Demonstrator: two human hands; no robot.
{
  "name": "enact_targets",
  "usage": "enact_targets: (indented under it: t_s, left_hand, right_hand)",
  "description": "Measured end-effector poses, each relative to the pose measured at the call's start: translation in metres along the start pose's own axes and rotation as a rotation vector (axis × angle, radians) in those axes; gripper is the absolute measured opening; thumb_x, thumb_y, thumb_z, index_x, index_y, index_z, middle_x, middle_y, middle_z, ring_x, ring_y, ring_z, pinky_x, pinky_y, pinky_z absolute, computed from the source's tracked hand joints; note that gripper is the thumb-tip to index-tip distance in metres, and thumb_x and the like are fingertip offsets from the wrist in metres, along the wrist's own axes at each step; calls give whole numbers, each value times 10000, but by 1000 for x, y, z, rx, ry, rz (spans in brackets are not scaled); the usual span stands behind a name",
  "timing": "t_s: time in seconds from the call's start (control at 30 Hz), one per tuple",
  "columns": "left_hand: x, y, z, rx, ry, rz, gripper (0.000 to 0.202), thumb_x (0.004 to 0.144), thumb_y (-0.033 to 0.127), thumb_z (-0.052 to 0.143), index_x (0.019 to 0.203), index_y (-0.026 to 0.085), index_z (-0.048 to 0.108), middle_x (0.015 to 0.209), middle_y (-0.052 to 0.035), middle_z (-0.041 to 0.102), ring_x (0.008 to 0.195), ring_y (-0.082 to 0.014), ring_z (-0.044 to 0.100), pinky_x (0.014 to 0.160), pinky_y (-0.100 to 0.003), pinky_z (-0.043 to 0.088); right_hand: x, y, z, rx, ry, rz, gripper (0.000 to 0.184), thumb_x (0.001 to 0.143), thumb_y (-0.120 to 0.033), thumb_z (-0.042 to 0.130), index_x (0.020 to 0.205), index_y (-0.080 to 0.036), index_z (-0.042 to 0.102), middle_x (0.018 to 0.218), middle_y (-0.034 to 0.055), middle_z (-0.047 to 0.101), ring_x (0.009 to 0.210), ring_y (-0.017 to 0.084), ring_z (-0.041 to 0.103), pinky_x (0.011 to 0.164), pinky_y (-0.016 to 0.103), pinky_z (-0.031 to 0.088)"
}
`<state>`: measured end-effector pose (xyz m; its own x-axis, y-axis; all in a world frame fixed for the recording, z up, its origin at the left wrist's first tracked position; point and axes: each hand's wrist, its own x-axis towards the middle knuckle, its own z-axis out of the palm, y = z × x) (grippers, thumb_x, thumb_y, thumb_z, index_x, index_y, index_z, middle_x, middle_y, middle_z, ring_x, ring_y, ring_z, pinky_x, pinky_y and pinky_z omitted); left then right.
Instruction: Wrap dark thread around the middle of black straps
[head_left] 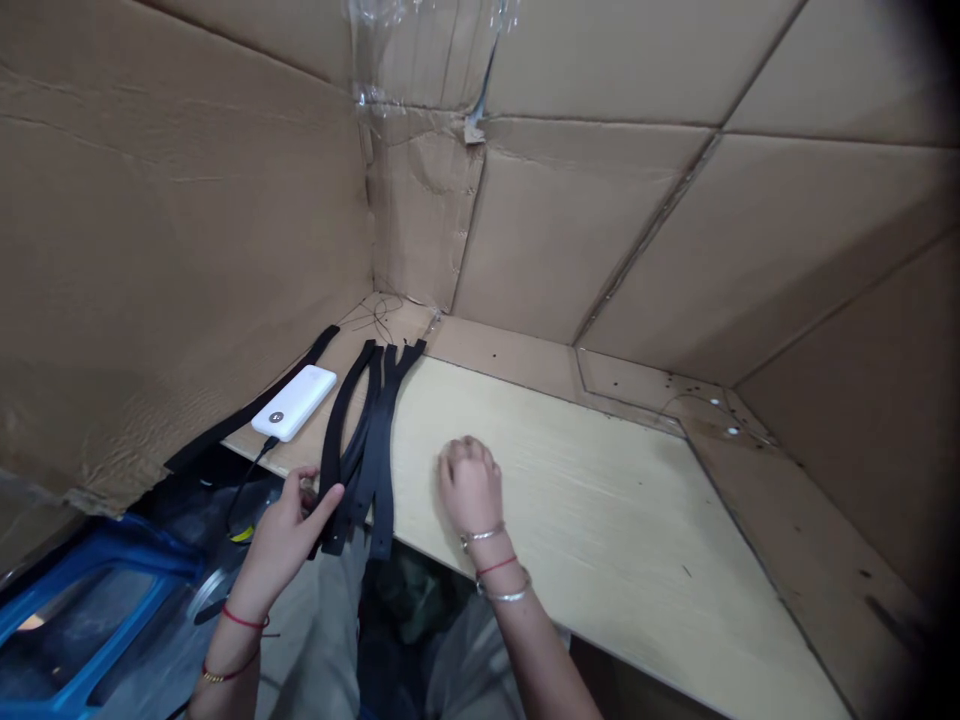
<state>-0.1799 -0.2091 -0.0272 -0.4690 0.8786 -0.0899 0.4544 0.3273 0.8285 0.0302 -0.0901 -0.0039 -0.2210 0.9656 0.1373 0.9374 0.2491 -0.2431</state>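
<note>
A bundle of several long black straps [367,440] lies on the pale wooden table [600,510], fanning out toward the back corner. My left hand [289,530] pinches the near ends of the straps at the table's front edge, thumb on top. My right hand [470,482] rests on the tabletop just right of the straps, fingers curled under into a loose fist; nothing shows in it. Both wrists wear bangles and red threads.
A white power bank [295,401] with a black cable lies left of the straps. Another black strap [255,405] runs along the left cardboard wall [172,250]. Cardboard panels enclose the back and right. A blue bin [82,620] sits below left.
</note>
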Motion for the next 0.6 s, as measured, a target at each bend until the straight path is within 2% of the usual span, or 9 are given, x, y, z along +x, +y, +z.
enact_targets:
  t_s: [0.07,0.17,0.27,0.33,0.4,0.5,0.6]
  left_hand:
    - [0,0,2,-143,-53,-27,607,824,682,523,1207,212,484,769,-22,700,751,-284,698,724,-359,498]
    - [1,1,9,-307,-56,-57,659,778,675,595,1226,204,488,770,-23,708,764,-283,699,726,-366,512]
    - [3,1,17,-408,-55,-92,704,727,683,643,1208,184,520,772,-20,693,714,-243,675,689,-347,516]
    - [5,0,20,-436,-67,-79,697,704,685,663,1161,171,552,831,-33,691,764,-224,667,718,-330,516]
    - [6,0,22,-445,-91,-56,697,687,684,680,1134,161,566,882,-43,686,836,-222,662,757,-319,514]
    - [6,-3,25,-527,-119,-55,702,665,641,730,1148,162,557,903,-40,688,884,-230,668,773,-314,519]
    - [5,-7,31,-604,-130,-143,634,677,561,751,1146,170,582,988,-65,711,954,-258,678,792,-332,538]
  right_hand:
    - [-10,-17,-2,78,2,-35,428,1015,-348,310,1105,-151,679,1173,163,656,1111,269,578,983,355,403]
    - [-17,-49,2,183,-13,-51,454,1003,-448,349,1083,-151,683,1075,151,676,1043,259,615,940,336,441]
    - [-15,-78,11,250,-24,-5,470,976,-472,399,1087,-114,682,1041,178,689,1008,302,646,895,395,477]
    - [-13,-91,15,271,-25,44,477,943,-469,453,1061,-68,682,1015,211,694,988,339,659,870,441,492]
    - [-11,-99,18,282,-20,82,505,901,-487,511,1060,-35,673,1014,231,699,994,352,664,855,442,508]
    - [-13,-100,18,325,-49,118,565,854,-545,553,1083,-40,661,1009,213,723,966,329,693,820,397,542]
    - [-16,-96,15,410,-121,162,600,819,-594,570,1091,-66,659,1021,197,738,960,327,711,824,397,562]
